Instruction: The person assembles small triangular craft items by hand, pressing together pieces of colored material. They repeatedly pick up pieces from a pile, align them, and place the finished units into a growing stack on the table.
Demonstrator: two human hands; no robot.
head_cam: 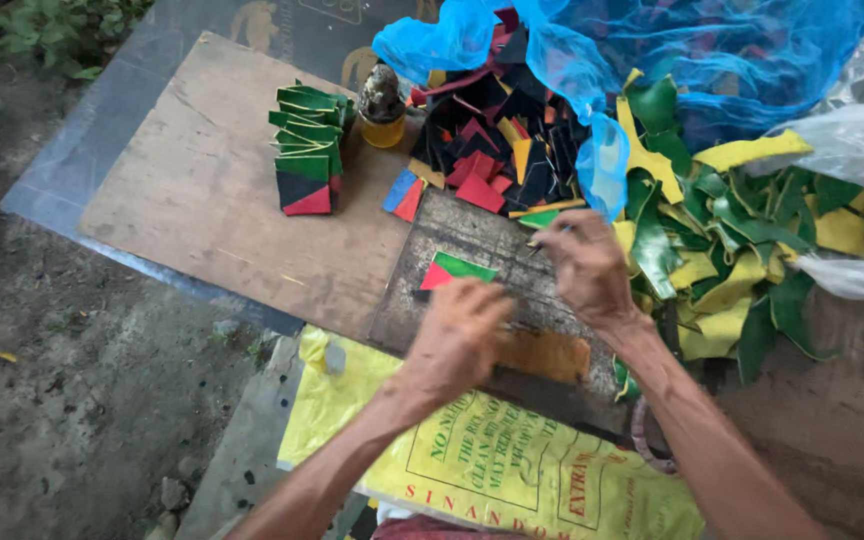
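My left hand (pixel 465 330) rests fingers-down on a dark worn board (pixel 472 235), just below a red and green patch (pixel 457 270) lying on it. My right hand (pixel 584 268) hovers at the board's right edge, pinching a thin tool whose tip shows near a green piece (pixel 540 216). Whether the left hand grips anything is hidden under its curled fingers.
A stack of green, black and red patches (pixel 307 150) stands on a plywood sheet (pixel 202 190). A small jar (pixel 382 105) sits behind. A blue plastic bag (pixel 592 60) spills coloured scraps; green and yellow offcuts (pixel 732 230) lie at right. A yellow sack (pixel 492 460) covers my lap.
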